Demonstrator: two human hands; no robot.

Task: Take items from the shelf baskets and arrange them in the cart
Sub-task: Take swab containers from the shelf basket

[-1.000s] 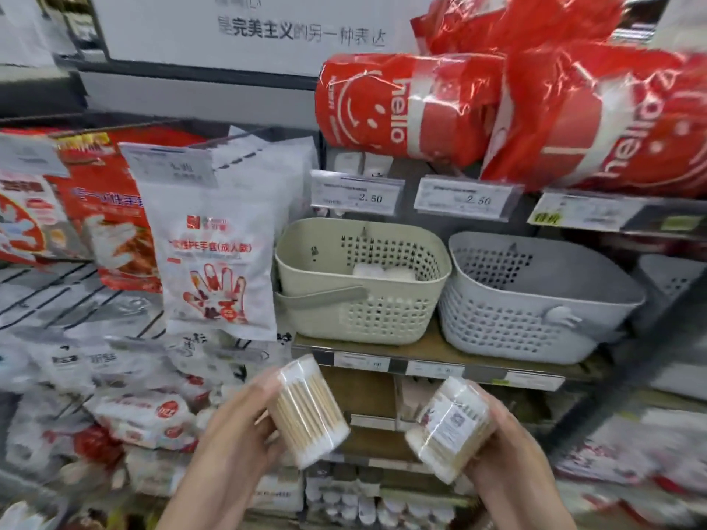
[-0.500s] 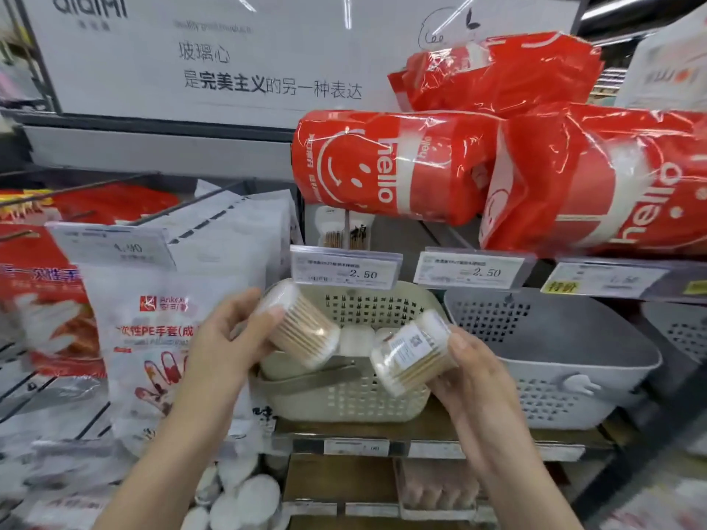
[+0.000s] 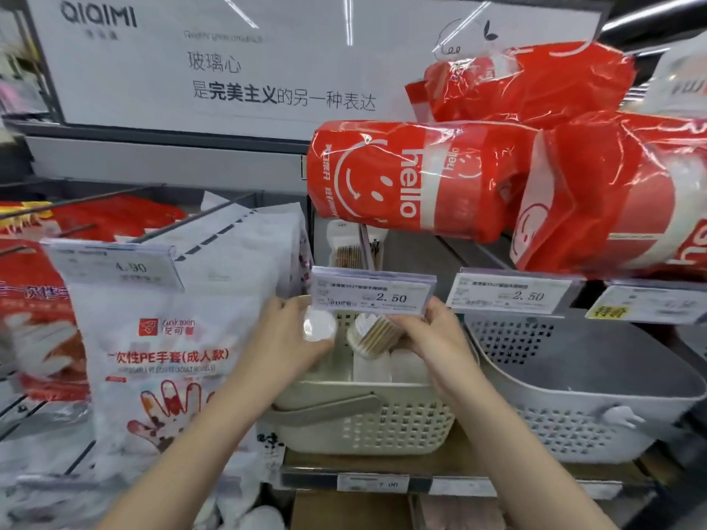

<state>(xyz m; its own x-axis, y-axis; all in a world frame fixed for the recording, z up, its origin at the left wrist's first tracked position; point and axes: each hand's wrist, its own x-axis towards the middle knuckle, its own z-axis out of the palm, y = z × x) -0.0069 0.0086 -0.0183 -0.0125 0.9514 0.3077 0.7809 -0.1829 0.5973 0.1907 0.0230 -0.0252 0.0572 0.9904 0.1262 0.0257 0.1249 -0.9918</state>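
Note:
My left hand (image 3: pixel 287 338) grips a round clear tub of cotton swabs (image 3: pixel 318 326), its lid end facing me, over the left side of the beige basket (image 3: pixel 367 430). My right hand (image 3: pixel 432 338) grips a second swab tub (image 3: pixel 373 336), tilted, over the middle of the same basket. Both tubs are inside the basket's mouth, just under a 2.50 price tag (image 3: pixel 373 290). White packs (image 3: pixel 386 365) lie at the basket's bottom. No cart is in view.
A grey basket (image 3: pixel 581 399) stands to the right on the same shelf. Red "hello" tissue packs (image 3: pixel 405 185) lie on the shelf above. White glove packets (image 3: pixel 172 338) hang on hooks at the left. More swab boxes (image 3: pixel 346 248) stand behind the price tag.
Both hands have risen from below the shelf and moved forward with the tubs, reaching into the beige basket. The view has tilted up and closer.

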